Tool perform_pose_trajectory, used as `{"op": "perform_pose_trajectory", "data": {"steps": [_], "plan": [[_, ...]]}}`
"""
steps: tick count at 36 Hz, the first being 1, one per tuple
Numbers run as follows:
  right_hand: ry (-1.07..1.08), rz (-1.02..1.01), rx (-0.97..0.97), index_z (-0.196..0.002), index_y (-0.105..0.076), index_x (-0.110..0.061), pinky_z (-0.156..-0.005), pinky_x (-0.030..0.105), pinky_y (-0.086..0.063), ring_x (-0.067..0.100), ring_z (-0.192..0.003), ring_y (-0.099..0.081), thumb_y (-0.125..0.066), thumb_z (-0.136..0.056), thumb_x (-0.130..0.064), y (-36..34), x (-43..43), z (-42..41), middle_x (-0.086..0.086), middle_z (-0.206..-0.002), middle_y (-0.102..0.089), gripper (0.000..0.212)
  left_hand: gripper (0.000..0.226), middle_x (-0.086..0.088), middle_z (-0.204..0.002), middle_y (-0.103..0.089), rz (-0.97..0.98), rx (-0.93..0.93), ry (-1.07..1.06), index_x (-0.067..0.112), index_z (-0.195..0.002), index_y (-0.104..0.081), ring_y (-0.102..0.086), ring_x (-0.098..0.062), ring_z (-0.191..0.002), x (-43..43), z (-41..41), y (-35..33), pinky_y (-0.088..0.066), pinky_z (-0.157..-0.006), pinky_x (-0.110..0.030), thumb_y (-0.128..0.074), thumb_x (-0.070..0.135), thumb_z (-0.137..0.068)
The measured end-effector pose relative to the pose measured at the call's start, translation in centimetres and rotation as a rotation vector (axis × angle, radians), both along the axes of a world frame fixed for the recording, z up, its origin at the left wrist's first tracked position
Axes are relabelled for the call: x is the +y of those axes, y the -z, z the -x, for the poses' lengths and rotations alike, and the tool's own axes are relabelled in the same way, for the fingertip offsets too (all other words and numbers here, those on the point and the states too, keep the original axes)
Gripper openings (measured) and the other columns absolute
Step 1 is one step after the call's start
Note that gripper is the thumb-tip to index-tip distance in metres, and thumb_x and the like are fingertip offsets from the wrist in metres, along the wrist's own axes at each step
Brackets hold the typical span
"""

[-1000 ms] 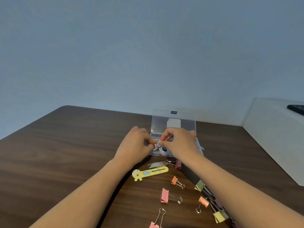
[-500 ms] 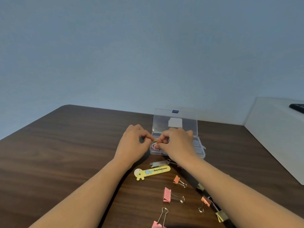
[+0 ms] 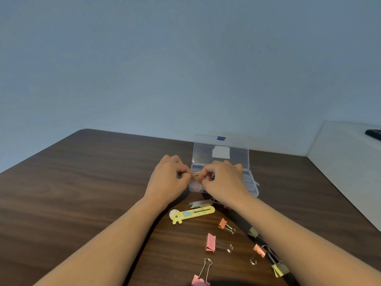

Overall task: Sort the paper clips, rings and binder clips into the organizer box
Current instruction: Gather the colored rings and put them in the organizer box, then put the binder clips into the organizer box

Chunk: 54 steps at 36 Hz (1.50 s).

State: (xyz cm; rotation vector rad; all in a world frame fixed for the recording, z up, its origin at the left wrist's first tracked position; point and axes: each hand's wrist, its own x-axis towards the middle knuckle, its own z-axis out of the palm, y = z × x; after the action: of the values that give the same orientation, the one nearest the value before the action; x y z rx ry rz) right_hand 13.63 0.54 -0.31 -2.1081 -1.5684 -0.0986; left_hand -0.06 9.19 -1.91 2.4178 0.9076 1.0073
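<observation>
Trainee: Hands are hardly shifting since half a second ago. The left hand (image 3: 168, 179) and right hand (image 3: 224, 182) are staying over the near left corner of the box (image 3: 253, 187). What are they gripping?

Instructor: Both hands are curling closed. Thumb and forefinger of each are pinching the same small bundle of coloured paper clips (image 3: 197, 174), which is hanging just above the near left compartment. Which hand is bearing the load cannot be told, as the bundle is too small. A pale ring (image 3: 195, 186) is lying in that compartment, directly below the pinch.

Trainee: What is threatening this step?

Instructor: Three faults, in my judgement.
1. The clips are probably interlocking. A sharp pull is risking one springing onto the table (image 3: 82, 182) or dropping in with the ring, spoiling the sort.
2. The box is looking light, and its lid (image 3: 206, 150) is standing upright at the far side. Pressing on the near wall is risking a tip or a slide.
3. The right forearm is passing low over the nail clipper (image 3: 201, 203) and the binder clips (image 3: 210, 242) waiting on the near side. A dropping wrist is risking sweeping them out of place.

Trainee: And the remedy?

Instructor: Separating slowly, while keeping the pinch over the chosen compartment, is reducing the first two risks.
</observation>
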Motion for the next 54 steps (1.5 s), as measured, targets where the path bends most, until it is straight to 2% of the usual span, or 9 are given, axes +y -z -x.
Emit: {"op": "perform_pose_trajectory", "data": {"steps": [7, 12, 18, 24, 29, 32, 39, 49, 54], "plan": [[-0.027, 0.081, 0.034, -0.089, -0.073, -0.04, -0.08, 0.033, -0.021, 0.009, -0.101, -0.042, -0.056, -0.09, -0.027, -0.6, -0.6, -0.4, -0.014, -0.095, -0.056, 0.022, 0.021, 0.012, -0.077, -0.054, -0.074, 0.091, 0.026, 0.035, -0.078, -0.075, -0.042, -0.006, -0.083, -0.1, -0.1, 0.2, -0.042, -0.076, -0.027, -0.06, 0.021, -0.086], [-0.043, 0.054, 0.104, -0.098, -0.07, -0.042, -0.082, 0.032, -0.02, 0.006, -0.106, -0.043, -0.057, -0.092, -0.028, -1.8, -2.1, -0.7, -0.015, -0.101, -0.058, 0.02, 0.018, 0.016, -0.079, -0.053, -0.08, -0.048, -0.018, 0.033, -0.088, -0.07, -0.044, -0.003, -0.084, -0.4, 0.3, -0.7, -0.037, -0.072, -0.02, -0.057, 0.02, -0.087], [-0.054, 0.076, 0.194, -0.092, -0.066, -0.042, -0.099, 0.036, -0.024, 0.004, -0.079, -0.057, -0.06, -0.093, -0.03, -3.0, -5.6, -1.7, -0.025, -0.085, -0.058, 0.014, 0.021, 0.009, -0.076, -0.057, 0.093, -0.036, 0.044, 0.029, -0.101, -0.056, -0.053, -0.007, -0.072, -2.4, 1.0, -2.4, -0.044, -0.064, -0.019, -0.059, 0.015, -0.085], [-0.08, 0.153, 0.28, -0.087, -0.069, -0.043, -0.1, 0.042, -0.032, -0.002, -0.09, -0.048, -0.067, -0.086, -0.043, -1.8, -9.8, -2.3, -0.023, -0.083, -0.065, 0.003, 0.003, 0.013, -0.078, -0.063, 0.109, 0.178, 0.194, 0.035, -0.086, -0.064, -0.057, -0.004, -0.072, -5.4, 2.5, -2.4, -0.041, -0.063, -0.014, -0.063, 0.032, -0.088], [-0.038, 0.186, 0.276, -0.089, -0.069, -0.05, -0.092, 0.041, -0.033, 0.013, -0.108, -0.037, -0.068, -0.083, -0.048, -0.1, -12.1, -1.5, -0.028, -0.086, -0.064, 0.006, 0.005, 0.02, -0.083, -0.065, 0.111, 0.22, 0.31, 0.034, -0.087, -0.073, -0.055, 0.005, -0.087, -8.1, 3.3, -2.1, -0.039, -0.072, -0.012, -0.069, 0.036, -0.084], [-0.038, 0.151, 0.213, -0.097, -0.066, -0.054, -0.099, 0.044, -0.03, 0.013, -0.106, -0.046, -0.067, -0.082, -0.053, 0.7, -12.6, -1.2, -0.027, -0.093, -0.063, 0.015, 0.012, 0.023, -0.089, -0.065, 0.086, 0.233, 0.356, 0.038, -0.093, -0.074, -0.053, 0.007, -0.094, -8.9, 3.5, -1.9, -0.038, -0.078, -0.011, -0.07, 0.041, -0.082], [-0.077, 0.059, -0.134, -0.13, -0.05, -0.053, -0.086, 0.033, -0.025, 0.005, -0.11, -0.039, -0.045, -0.091, -0.061, 1.1, -13.0, 0.6, -0.021, -0.112, -0.051, 0.04, 0.014, 0.023, -0.089, -0.059, -0.056, 0.222, 0.322, 0.04, -0.09, -0.074, -0.046, 0.001, -0.096, -9.2, 4.4, -1.4, -0.035, -0.077, -0.013, -0.069, 0.048, -0.08], [-0.041, 0.017, -0.222, -0.114, -0.065, -0.044, -0.083, 0.033, -0.028, 0.007, -0.103, -0.044, -0.052, -0.088, -0.06, 1.6, -12.4, 0.9, -0.018, -0.109, -0.063, 0.033, 0.011, 0.023, -0.085, -0.059, -0.087, 0.24, 0.274, 0.038, -0.085, -0.074, -0.047, -0.001, -0.093, -9.4, 4.2, -1.7, -0.035, -0.074, -0.014, -0.068, 0.046, -0.082], [0.037, -0.135, 0.234, -0.091, -0.067, -0.051, -0.087, 0.034, -0.031, 0.006, -0.098, -0.045, -0.064, -0.081, -0.053, 1.0, -12.9, -1.0, -0.025, -0.083, -0.064, 0.01, 0.008, 0.022, -0.084, -0.065, -0.048, 0.172, 0.314, 0.038, -0.086, -0.075, -0.048, 0.003, -0.095, -10.4, 3.4, -1.8, -0.035, -0.078, -0.009, -0.072, 0.041, -0.079]]}}
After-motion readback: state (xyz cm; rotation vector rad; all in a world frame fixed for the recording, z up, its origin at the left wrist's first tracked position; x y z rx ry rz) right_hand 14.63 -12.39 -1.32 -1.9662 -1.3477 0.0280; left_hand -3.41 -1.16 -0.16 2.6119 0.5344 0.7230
